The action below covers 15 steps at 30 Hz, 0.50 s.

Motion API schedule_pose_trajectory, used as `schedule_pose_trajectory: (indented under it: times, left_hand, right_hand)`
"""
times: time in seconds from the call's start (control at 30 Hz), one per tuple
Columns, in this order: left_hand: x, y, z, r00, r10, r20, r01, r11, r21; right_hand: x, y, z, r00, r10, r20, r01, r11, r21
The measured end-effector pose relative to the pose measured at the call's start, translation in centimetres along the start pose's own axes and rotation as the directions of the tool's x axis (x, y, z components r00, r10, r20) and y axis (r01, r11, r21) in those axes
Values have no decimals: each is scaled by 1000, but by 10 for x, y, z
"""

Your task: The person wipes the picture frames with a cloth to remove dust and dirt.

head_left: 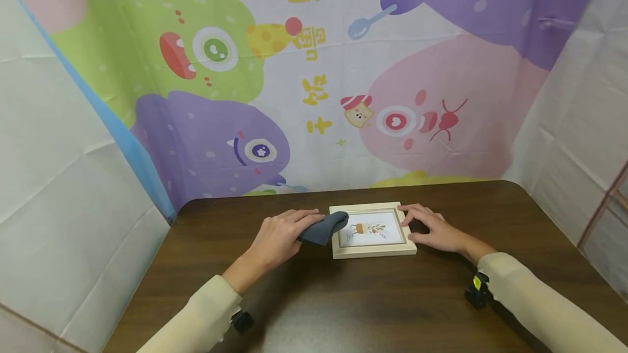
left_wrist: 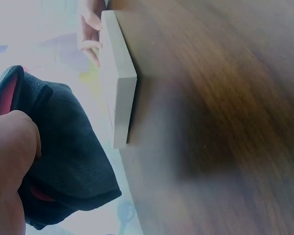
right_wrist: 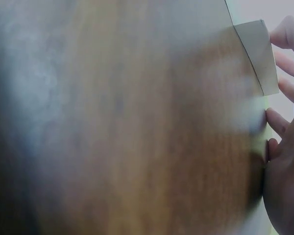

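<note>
My left hand (head_left: pixel 282 236) grips a folded dark grey cloth (head_left: pixel 321 229), with its thumb below and fingers on top. The cloth's end overlaps the left edge of a picture frame (head_left: pixel 374 252) in the head view. In the left wrist view the cloth (left_wrist: pixel 71 147) shows reddish edges inside its folds, and stands apart from the frame's pale side (left_wrist: pixel 120 83). The frame is cream, lies flat, and holds a print of a plant in an orange pot. My right hand (head_left: pixel 436 231) rests spread fingertips and thumb on the frame's right border.
A dark brown wooden table (head_left: pixel 343 304) bears the frame near its far edge. Behind it hangs a curtain (head_left: pixel 314 168) with cartoon monsters, and pale sheets (head_left: pixel 64 178) stand at both sides. Small black devices (head_left: pixel 242 321) are strapped at both wrists.
</note>
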<state>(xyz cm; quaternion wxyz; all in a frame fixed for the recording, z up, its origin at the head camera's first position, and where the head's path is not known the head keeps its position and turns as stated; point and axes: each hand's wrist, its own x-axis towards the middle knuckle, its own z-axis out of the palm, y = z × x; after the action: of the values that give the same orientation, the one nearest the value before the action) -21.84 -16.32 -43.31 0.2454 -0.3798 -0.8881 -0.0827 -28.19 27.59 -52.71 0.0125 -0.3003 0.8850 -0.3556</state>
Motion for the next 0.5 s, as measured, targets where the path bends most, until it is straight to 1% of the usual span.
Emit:
schedule_pose_trajectory:
  times: [0.17,0.33,0.4,0.5]
  left_hand:
    - [-3,5,1,999,32,13,-32,999,19]
    - [-6,11,3,996,77,37,-78,997,23]
    - [-7,13,5,994,104,44,-105,994,21]
    - [-9,16,7,988,142,60,-143,990,12]
  right_hand:
    - [0,8,5,998,-52,-29,52,999,1]
    - [0,3,3,999,-36,-16,36,999,2]
    - [0,-2,0,999,-33,-7,33,999,0]
    - [0,-2,-1,999,-42,-7,42,999,7]
